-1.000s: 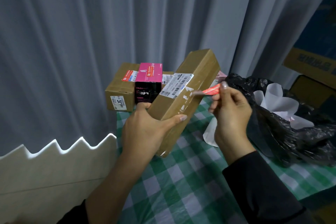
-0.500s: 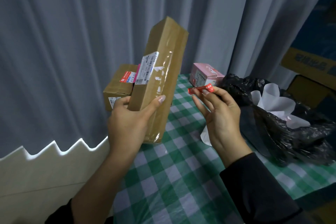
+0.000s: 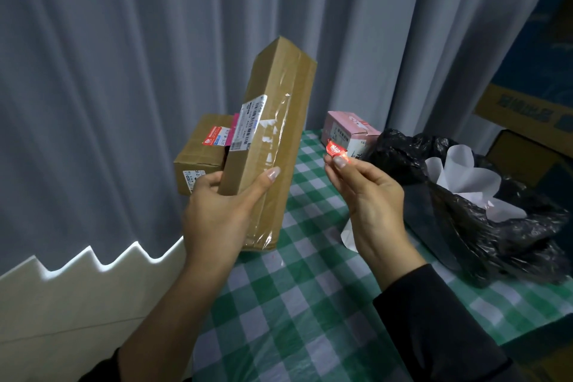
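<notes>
The left hand [image 3: 217, 214] grips the long parcel [image 3: 273, 139] near its lower end, fingers and thumb wrapped round it, holding it nearly upright just above the counter [image 3: 294, 304]. The right hand [image 3: 375, 195] pinches a small red tool [image 3: 336, 150] between fingers and thumb, just beside the parcel without touching it. The parcel hides part of a brown carton [image 3: 198, 152] by the curtain [image 3: 124, 71] (its red sticker still shows). A pink box [image 3: 347, 130] stands behind the tool, and to the right a black bag [image 3: 496, 226] holds white paper [image 3: 465, 174].
</notes>
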